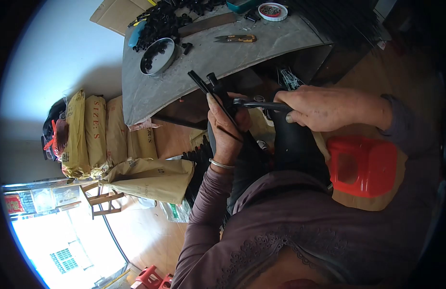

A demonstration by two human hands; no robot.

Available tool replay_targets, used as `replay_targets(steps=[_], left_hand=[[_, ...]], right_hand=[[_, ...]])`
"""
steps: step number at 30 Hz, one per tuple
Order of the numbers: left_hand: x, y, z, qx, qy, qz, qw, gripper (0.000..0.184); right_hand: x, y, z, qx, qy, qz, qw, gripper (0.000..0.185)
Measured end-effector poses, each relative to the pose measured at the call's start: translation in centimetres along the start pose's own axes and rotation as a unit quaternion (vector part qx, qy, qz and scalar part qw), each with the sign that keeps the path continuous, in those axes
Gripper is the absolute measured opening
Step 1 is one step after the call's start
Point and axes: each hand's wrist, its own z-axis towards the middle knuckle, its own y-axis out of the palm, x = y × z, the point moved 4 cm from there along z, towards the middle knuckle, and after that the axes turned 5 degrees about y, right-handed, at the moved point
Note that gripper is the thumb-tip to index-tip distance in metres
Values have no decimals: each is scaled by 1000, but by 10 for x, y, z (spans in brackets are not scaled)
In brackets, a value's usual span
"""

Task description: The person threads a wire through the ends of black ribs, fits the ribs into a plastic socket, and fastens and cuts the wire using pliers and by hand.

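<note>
My left hand [225, 125] is closed around black rods [200, 82] that point up and to the left, just in front of the table edge. A short black capped piece [212, 78] sticks up beside them in the same grip. From the other side, my right hand [317, 107] grips the handles of dark metal pliers [261, 104]. The head of the pliers meets the black parts at my left hand; its jaws are partly hidden there.
On the grey table [194, 86] are a round dish [158, 57] with small black parts, a heap of black fittings [160, 29], thread snips [236, 38] and a white-rimmed lid [272, 12] of small metal pieces. A red stool [362, 166] stands right; sacks [95, 130] stand left.
</note>
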Motion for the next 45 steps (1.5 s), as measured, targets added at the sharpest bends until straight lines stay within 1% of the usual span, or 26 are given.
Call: replay_targets(steps=[2, 6, 8, 12, 15, 17, 19, 21, 23, 27, 29, 30, 32, 33, 34, 35, 36, 38, 39, 41, 42, 43, 44, 45], left_hand=[[-3, -3, 4, 5, -48, -23, 999, 70], [-6, -8, 7, 10, -56, -30, 998, 70], [-8, -7, 7, -6, -57, -75, 996, 68], [-9, -5, 6, 6, -55, -60, 997, 65], [-9, -3, 5, -9, -73, -83, 994, 63], [-7, -1, 4, -3, -41, -40, 998, 60], [-6, 1, 2, 7, -42, -39, 998, 61], [-5, 3, -1, 13, -46, -36, 998, 61], [-3, 5, -3, 10, -12, 20, 1000, 62], [-4, 5, -4, -3, -17, -2, 1000, 62], [-1, 5, -5, 25, -1, 18, 1000, 60], [-2, 4, -2, 23, 3, 18, 1000, 60], [-12, -5, 8, 68, -22, -12, 997, 57], [-16, -7, 16, 60, -14, -12, 998, 57], [-19, -14, 24, 105, 20, 45, 993, 56], [-21, -18, 29, 148, 52, 100, 983, 54], [-20, -21, 32, 139, 54, 107, 983, 51], [-24, -36, 40, 133, 52, 88, 986, 50], [-25, -44, 43, 142, 43, 68, 987, 49], [-13, -51, 47, 131, 35, 65, 989, 48], [-4, -50, 48, 140, 45, 56, 988, 49], [5, -49, 49, 152, 52, 46, 986, 50], [16, -47, 51, 131, 75, 54, 987, 51], [28, -47, 53, 113, 95, 61, 987, 52]], right_hand=[[3, 4, 4, -66, 80, 99, 990, 16], [4, 4, 3, -101, 68, 143, 982, 16], [4, 2, -1, -110, 95, 224, 964, 16], [5, -3, -5, -125, 113, 214, 962, 16], [7, -2, -5, -149, 121, 217, 957, 16], [5, -2, -8, -155, 133, 233, 951, 15], [3, 0, -9, -157, 132, 249, 947, 15], [1, 2, -12, -157, 133, 268, 941, 15], [-3, 2, -12, -159, 150, 213, 952, 16], [-2, 8, -11, -149, 127, 246, 949, 17], [-1, 9, -8, -132, 134, 219, 957, 18], [3, 12, -3, -128, 133, 217, 959, 18], [14, 6, 14, -23, 41, 80, 996, 23], [14, -3, 23, 1, 45, 69, 997, 26], [16, -12, 31, 25, 51, 60, 997, 29], [29, -14, 50, 117, 34, -39, 992, 37], [47, -14, 73, 182, 29, -60, 981, 42], [53, -29, 101, 177, 72, -108, 976, 46], [62, -29, 115, 184, 71, -106, 975, 46], [72, -30, 139, 285, 61, -162, 943, 48], [73, -30, 145, 278, 59, -157, 946, 48], [73, -32, 148, 325, 55, -185, 926, 45], [74, -30, 149, 365, 52, -211, 905, 43], [80, -22, 152, 345, 51, -205, 915, 43]])
